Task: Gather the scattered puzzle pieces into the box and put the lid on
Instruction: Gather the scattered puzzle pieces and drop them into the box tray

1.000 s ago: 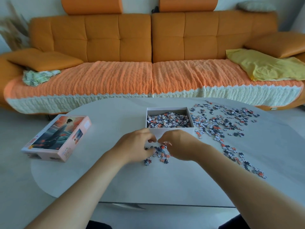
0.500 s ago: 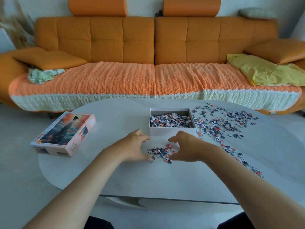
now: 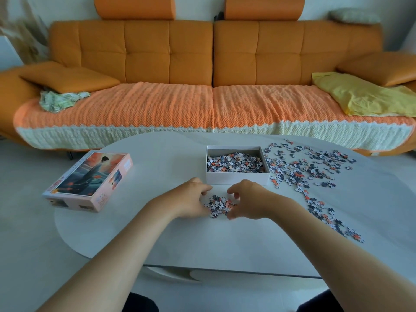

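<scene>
A white open box (image 3: 238,178) sits mid-table, partly filled with puzzle pieces. Just in front of it lies a small heap of pieces (image 3: 219,205). My left hand (image 3: 191,199) and my right hand (image 3: 247,200) cup this heap from either side, fingers curved and touching the pieces and the tabletop. Many more scattered pieces (image 3: 301,170) spread to the right of the box and trail toward the table's near right edge (image 3: 337,224). The picture lid (image 3: 90,181) lies at the table's left edge, face up.
The round white table (image 3: 157,233) stands before an orange sofa (image 3: 211,64) with a knitted cover. A yellow cloth (image 3: 364,97) and cushions lie on the sofa. The lid overhangs the table's left rim slightly.
Both hands have drawn closer together, pushing the loose pieces into a tighter heap in front of the box. The view has shifted slightly.
</scene>
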Motion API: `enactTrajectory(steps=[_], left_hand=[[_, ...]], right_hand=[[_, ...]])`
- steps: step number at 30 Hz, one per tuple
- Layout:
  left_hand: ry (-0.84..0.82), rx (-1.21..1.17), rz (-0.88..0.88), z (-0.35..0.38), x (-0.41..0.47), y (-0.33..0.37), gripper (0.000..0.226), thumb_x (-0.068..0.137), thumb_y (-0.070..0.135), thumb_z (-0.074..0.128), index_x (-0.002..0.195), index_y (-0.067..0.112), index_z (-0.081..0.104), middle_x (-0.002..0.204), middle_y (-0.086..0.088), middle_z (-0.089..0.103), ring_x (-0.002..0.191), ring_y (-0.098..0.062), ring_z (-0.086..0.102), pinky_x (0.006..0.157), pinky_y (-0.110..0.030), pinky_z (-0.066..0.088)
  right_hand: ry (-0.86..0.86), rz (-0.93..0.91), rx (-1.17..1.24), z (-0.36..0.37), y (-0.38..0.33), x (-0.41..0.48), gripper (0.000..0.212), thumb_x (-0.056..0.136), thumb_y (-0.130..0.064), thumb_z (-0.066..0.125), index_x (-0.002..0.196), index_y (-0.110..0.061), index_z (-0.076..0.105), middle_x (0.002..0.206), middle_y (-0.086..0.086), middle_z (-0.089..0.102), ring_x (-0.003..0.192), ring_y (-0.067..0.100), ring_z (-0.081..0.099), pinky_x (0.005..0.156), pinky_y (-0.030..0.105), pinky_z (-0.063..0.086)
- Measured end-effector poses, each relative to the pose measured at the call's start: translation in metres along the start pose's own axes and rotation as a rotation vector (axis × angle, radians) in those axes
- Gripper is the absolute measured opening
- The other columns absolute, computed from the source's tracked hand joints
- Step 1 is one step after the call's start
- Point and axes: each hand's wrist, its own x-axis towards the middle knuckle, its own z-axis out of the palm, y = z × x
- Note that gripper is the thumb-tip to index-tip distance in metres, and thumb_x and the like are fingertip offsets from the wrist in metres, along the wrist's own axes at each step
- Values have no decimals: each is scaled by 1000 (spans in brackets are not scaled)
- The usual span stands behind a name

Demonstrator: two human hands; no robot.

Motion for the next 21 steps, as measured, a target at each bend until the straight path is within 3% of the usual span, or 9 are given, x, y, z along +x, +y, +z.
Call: enactTrajectory(steps=[2, 5, 8, 10, 13, 16, 19, 21], left_hand=[[-39, 40, -20, 2, -3, 0, 74, 73, 49, 76, 136, 22, 48, 124, 3, 40, 109, -14, 49, 95, -30, 44], [-13, -4, 25, 8, -1, 7, 49, 78, 43, 74, 121, 24, 60, 112, 3, 41, 100, -13, 49, 83, -27, 43], [44, -56, 62, 6, 2, 15, 31, 80, 31, 74, 109, 22, 69, 100, 1, 46, 90, -15, 54, 77, -28, 45], [59, -67, 52, 5, 4, 17, 33, 79, 29, 77, 109, 19, 70, 103, -1, 51, 91, -15, 54, 79, -29, 46], [89, -81, 29, 6, 6, 18, 37, 76, 29, 79, 110, 18, 69, 102, 2, 51, 90, -11, 52, 76, -24, 43], [106, -134, -3, 8, 8, 17, 29, 76, 27, 79, 102, 21, 68, 97, 6, 55, 76, -7, 55, 66, -21, 41], [113, -295, -62, 8, 10, 17, 15, 77, 19, 77, 88, 20, 67, 87, 2, 67, 62, -14, 66, 66, -31, 56], [136, -331, -80, 6, 12, 16, 12, 80, 12, 75, 82, 21, 67, 82, 2, 68, 59, -17, 68, 60, -29, 57]], right_hand=[[-4, 8, -11, 2, -1, 1, 85, 70, -46, 82, 142, -22, 45, 132, 2, 46, 120, 23, 49, 92, 31, 43], [4, -45, -19, 4, -6, 1, 67, 72, -42, 82, 131, -23, 56, 118, 3, 48, 113, 22, 50, 83, 25, 39], [30, -88, -24, 3, -13, 0, 42, 74, -39, 80, 109, -17, 69, 103, 4, 56, 92, 19, 53, 64, 24, 39], [39, -77, 0, 3, -16, 0, 34, 75, -34, 80, 101, -14, 72, 97, 6, 63, 78, 18, 53, 49, 22, 36], [49, -45, 59, 4, -19, 1, 27, 75, -26, 77, 98, -13, 73, 86, 7, 65, 65, 18, 56, 39, 18, 36], [75, -40, 76, 3, -18, 2, 27, 75, -25, 72, 97, -10, 74, 90, 10, 71, 73, 24, 64, 48, 22, 46], [80, -31, 128, 0, -14, 5, 16, 75, -20, 71, 90, -16, 76, 83, 6, 74, 77, 23, 69, 49, 19, 47], [77, -37, 166, -2, -12, 5, 11, 79, -16, 69, 85, -20, 78, 79, 3, 75, 73, 20, 71, 54, 20, 53]])
